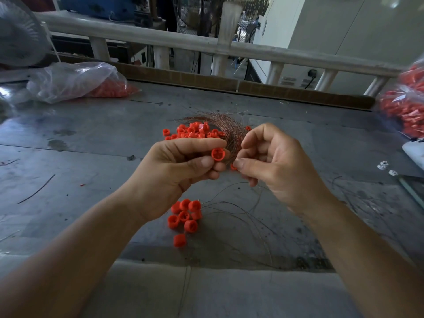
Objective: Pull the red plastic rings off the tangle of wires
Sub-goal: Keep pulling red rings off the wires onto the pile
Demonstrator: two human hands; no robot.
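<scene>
red ring (pixel 217 154) pinched in left hand (pixel 176 173) | right hand (pixel 275 166) pinches wires (pixel 226 127) | grey table (pixel 91 138)

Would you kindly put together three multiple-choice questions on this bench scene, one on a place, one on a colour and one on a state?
1. Where does the cluster of rings nearest the person lie?
A. in a metal bowl
B. on the grey table, near the left wrist
C. on the floor

2. What colour is the tangle of wires?
A. blue
B. white
C. coppery brown

3. What is the left hand doing?
A. pinching a red ring between thumb and fingers
B. lying flat on a book
C. waving, holding nothing

Answers: 1 B, the cluster sits on the grey table just below the left wrist in the view; 2 C, the strands look coppery brown; 3 A, the red ring sits between the thumb and the fingers.
</scene>
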